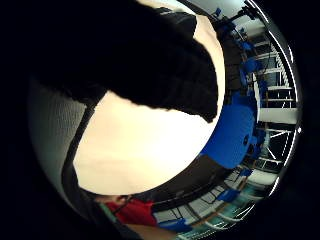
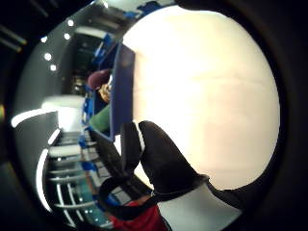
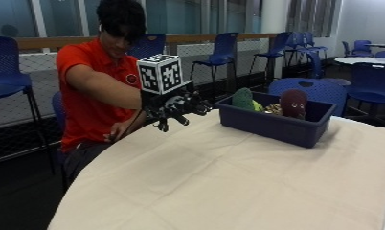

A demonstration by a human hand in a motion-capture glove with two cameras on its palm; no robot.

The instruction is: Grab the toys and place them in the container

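You are sitting in what looks like a canteen or shared meeting hall: rows of blue chairs (image 3: 221, 50) stand around several tables (image 3: 369, 60), and tall glass windows (image 3: 180, 17) run behind a long wooden rail (image 3: 65, 42).

I see matt beige cloth covering the table (image 3: 243, 177), a smooth dark-blue plastic container (image 3: 275, 125), and soft plush-looking toys (image 3: 294, 102) in it.
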